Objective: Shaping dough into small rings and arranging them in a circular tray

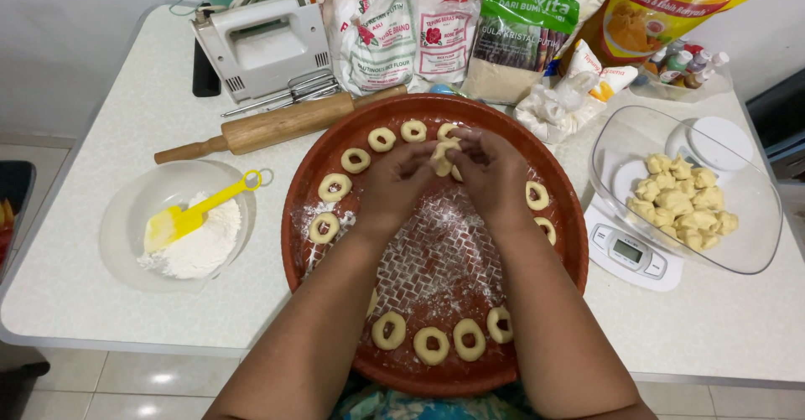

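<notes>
A round reddish-brown tray (312,168) dusted with flour sits in front of me, with several pale dough rings (355,160) laid around its edge. Over the far middle of the tray, my left hand (394,187) and my right hand (493,177) meet, and the fingers of both pinch one small piece of dough (442,158) between them. More dough rings (431,345) line the near edge of the tray. My forearms cover part of the tray's middle.
Left of the tray stands a clear bowl of flour (134,210) with a yellow spatula (197,215). A wooden rolling pin (272,124) and a white hand mixer (262,44) lie behind. At right, a clear bowl of dough lumps (683,199) rests on a kitchen scale (627,255). Ingredient bags (444,30) stand at the back.
</notes>
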